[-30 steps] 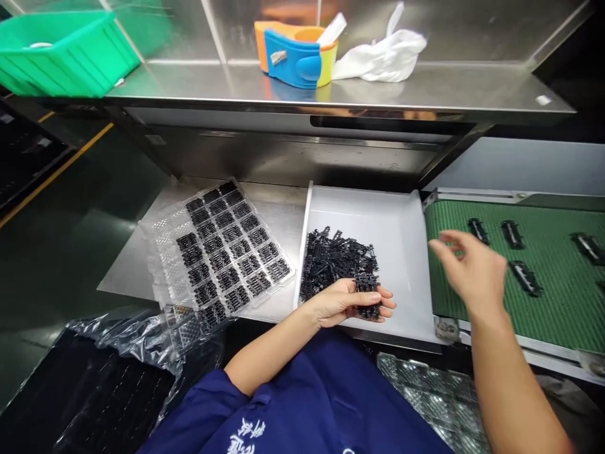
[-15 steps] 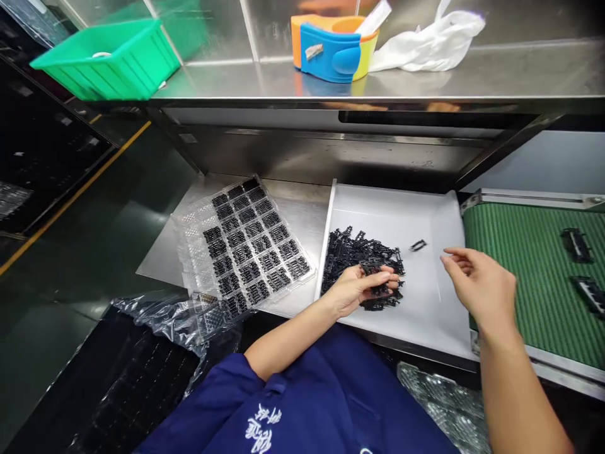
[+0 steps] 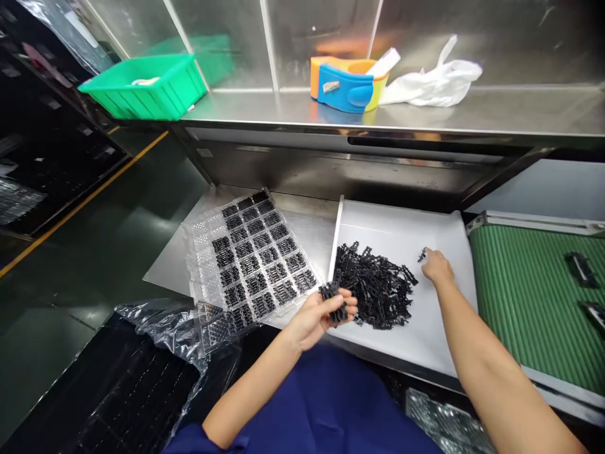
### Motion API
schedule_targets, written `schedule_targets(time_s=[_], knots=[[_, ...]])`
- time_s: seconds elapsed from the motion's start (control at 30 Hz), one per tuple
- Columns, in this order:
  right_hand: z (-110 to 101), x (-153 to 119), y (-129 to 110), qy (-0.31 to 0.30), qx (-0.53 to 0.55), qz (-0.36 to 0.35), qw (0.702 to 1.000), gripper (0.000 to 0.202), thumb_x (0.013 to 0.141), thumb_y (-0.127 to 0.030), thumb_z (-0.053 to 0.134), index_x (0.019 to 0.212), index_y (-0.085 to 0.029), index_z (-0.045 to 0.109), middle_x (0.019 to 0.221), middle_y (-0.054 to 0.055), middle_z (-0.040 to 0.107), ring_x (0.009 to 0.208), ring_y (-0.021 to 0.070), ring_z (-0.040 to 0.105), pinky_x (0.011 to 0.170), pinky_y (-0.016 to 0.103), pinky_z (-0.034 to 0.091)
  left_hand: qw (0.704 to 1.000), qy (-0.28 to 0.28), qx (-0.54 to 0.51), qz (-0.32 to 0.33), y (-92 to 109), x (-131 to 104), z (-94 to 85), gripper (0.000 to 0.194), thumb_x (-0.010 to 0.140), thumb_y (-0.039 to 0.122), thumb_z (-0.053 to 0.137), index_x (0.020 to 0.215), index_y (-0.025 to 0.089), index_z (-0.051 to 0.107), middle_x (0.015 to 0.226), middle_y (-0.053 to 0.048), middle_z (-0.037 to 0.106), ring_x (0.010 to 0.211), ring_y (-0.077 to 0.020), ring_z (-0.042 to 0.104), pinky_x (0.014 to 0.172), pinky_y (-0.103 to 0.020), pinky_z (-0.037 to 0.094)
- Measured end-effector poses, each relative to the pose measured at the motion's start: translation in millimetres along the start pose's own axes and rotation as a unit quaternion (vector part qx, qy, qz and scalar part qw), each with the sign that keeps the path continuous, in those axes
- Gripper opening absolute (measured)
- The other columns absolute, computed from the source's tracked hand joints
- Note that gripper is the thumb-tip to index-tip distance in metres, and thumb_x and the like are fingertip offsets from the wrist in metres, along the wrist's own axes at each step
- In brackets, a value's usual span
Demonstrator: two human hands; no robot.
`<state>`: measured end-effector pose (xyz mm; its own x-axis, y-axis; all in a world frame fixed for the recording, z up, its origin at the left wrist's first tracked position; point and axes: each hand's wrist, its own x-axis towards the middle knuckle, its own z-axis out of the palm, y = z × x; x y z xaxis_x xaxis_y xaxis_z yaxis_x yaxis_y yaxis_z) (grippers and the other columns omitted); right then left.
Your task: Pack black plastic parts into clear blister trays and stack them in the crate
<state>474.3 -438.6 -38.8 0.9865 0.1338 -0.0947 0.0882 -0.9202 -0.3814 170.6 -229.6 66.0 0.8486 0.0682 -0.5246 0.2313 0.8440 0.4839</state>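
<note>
My left hand (image 3: 321, 312) is closed round a small bunch of black plastic parts (image 3: 334, 301), held just left of a loose heap of the same parts (image 3: 375, 284). That heap lies in the left half of a white tray (image 3: 449, 315). Over the tray's right side, the fingers of my right hand (image 3: 437, 266) pinch one single black plastic part (image 3: 421, 255). Left of the white tray lies a clear plastic blister tray (image 3: 203, 246), tilted on the metal bench, with rows of black parts in most of its pockets.
A green ribbed conveyor belt (image 3: 520, 296) carrying black pieces (image 3: 582, 270) runs along the right. On the metal shelf (image 3: 265, 108) stand a green bin (image 3: 142, 88), a blue, orange and yellow holder (image 3: 345, 88) and a white plastic bag (image 3: 435, 85). Clear film (image 3: 165, 328) covers dark trays lower left.
My left hand has drawn back leftward from the heap with its bunch of parts. My right hand has moved left from beside the belt and taken hold of the lone part in the tray.
</note>
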Motion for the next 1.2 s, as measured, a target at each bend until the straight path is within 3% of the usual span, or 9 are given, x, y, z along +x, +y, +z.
schedule_targets(time_s=[0.17, 0.33, 0.43, 0.57, 0.67, 0.8, 0.87, 1.03, 1.2], knots=[[3, 8, -5, 0.0, 0.088, 0.031, 0.996, 0.033, 0.096, -0.039, 0.062, 0.121, -0.017, 0.062, 0.121, 0.008, 0.064, 0.103, 0.0211, 0.064, 0.088, 0.043, 0.056, 1.0, 0.012, -0.018, 0.001, -13, -6, 12.5, 0.045, 0.064, 0.033, 0.091, 0.097, 0.011, 0.071, 0.096, -0.01, 0.074, 0.083, -0.0165, 0.071, 0.083, -0.03, 0.057], [-6, -61, -33, 0.053, 0.203, -0.009, 0.978, 0.046, 0.092, -0.045, 0.062, 0.126, -0.015, 0.056, 0.103, 0.009, 0.071, 0.09, 0.022, 0.069, 0.089, 0.044, 0.055, 0.993, 0.078, 0.042, 0.077, -29, 21, 27.5, 0.052, 0.06, 0.038, 0.093, 0.099, 0.011, 0.072, 0.097, -0.011, 0.075, 0.084, -0.0178, 0.071, 0.089, -0.034, 0.053], [-37, -131, -45, 0.044, 0.245, -0.102, 0.963, 0.047, 0.082, -0.052, 0.071, 0.117, -0.021, 0.062, 0.099, 0.006, 0.074, 0.085, 0.0237, 0.071, 0.085, 0.04, 0.057, 0.986, 0.078, 0.097, 0.112, -42, 41, 44.4, 0.056, 0.055, 0.04, 0.094, 0.099, 0.012, 0.074, 0.098, -0.01, 0.075, 0.088, -0.0184, 0.07, 0.096, -0.036, 0.05], [-83, -190, -31, 0.052, 0.202, -0.337, 0.918, 0.024, 0.096, -0.039, 0.056, 0.109, -0.024, 0.07, 0.107, 0.007, 0.075, 0.094, 0.0243, 0.072, 0.091, 0.043, 0.056, 0.982, 0.008, 0.137, 0.129, -64, 55, 71.6, 0.053, 0.057, 0.041, 0.092, 0.098, 0.012, 0.075, 0.1, -0.008, 0.075, 0.093, -0.0185, 0.069, 0.097, -0.034, 0.048], [-108, -194, -4, 0.0, 0.177, -0.406, 0.897, 0.027, 0.095, -0.037, 0.058, 0.118, -0.028, 0.068, 0.13, 0.006, 0.066, 0.116, 0.0259, 0.065, 0.098, 0.045, 0.055, 0.985, -0.021, 0.148, 0.082, -77, 55, 87.3, 0.054, 0.057, 0.043, 0.091, 0.098, 0.013, 0.074, 0.096, -0.007, 0.074, 0.089, -0.0179, 0.068, 0.09, -0.033, 0.049], [-133, -188, 30, -0.031, 0.157, -0.446, 0.88, 0.023, 0.091, -0.038, 0.065, 0.112, -0.028, 0.067, 0.143, 0.008, 0.058, 0.131, 0.0313, 0.055, 0.106, 0.053, 0.049, 0.983, -0.081, 0.162, -0.005, -89, 49, 102.0, 0.052, 0.054, 0.038, 0.093, 0.097, 0.014, 0.075, 0.092, -0.006, 0.074, 0.085, -0.0169, 0.067, 0.086, -0.031, 0.048], [-142, -190, 41, -0.056, 0.195, -0.435, 0.877, 0.026, 0.09, -0.036, 0.068, 0.114, -0.028, 0.063, 0.144, 0.008, 0.058, 0.131, 0.029, 0.056, 0.107, 0.049, 0.051, 0.981, -0.107, 0.157, -0.03, -93, 47, 109.1, 0.051, 0.054, 0.038, 0.093, 0.095, 0.014, 0.076, 0.091, -0.006, 0.075, 0.084, -0.0172, 0.068, 0.087, -0.032, 0.049], [-152, -204, 59, -0.052, 0.304, -0.338, 0.889, 0.068, 0.081, -0.041, 0.079, 0.14, -0.03, 0.048, 0.142, 0.007, 0.06, 0.13, 0.0263, 0.058, 0.111, 0.042, 0.048, 0.969, -0.18, 0.128, -0.109, -98, 42, 124.1, 0.057, 0.054, 0.043, 0.093, 0.1, 0.015, 0.076, 0.099, -0.01, 0.076, 0.086, -0.0204, 0.072, 0.085, -0.033, 0.053], [-155, -207, 59, -0.025, 0.254, -0.352, 0.901, 0.068, 0.083, -0.046, 0.076, 0.143, -0.032, 0.048, 0.14, 0.006, 0.061, 0.128, 0.0259, 0.059, 0.109, 0.041, 0.05, 0.955, -0.223, 0.14, -0.14, -100, 43, 131.2, 0.06, 0.055, 0.042, 0.093, 0.105, 0.014, 0.075, 0.107, -0.013, 0.076, 0.091, -0.021, 0.073, 0.081, -0.029, 0.054]])
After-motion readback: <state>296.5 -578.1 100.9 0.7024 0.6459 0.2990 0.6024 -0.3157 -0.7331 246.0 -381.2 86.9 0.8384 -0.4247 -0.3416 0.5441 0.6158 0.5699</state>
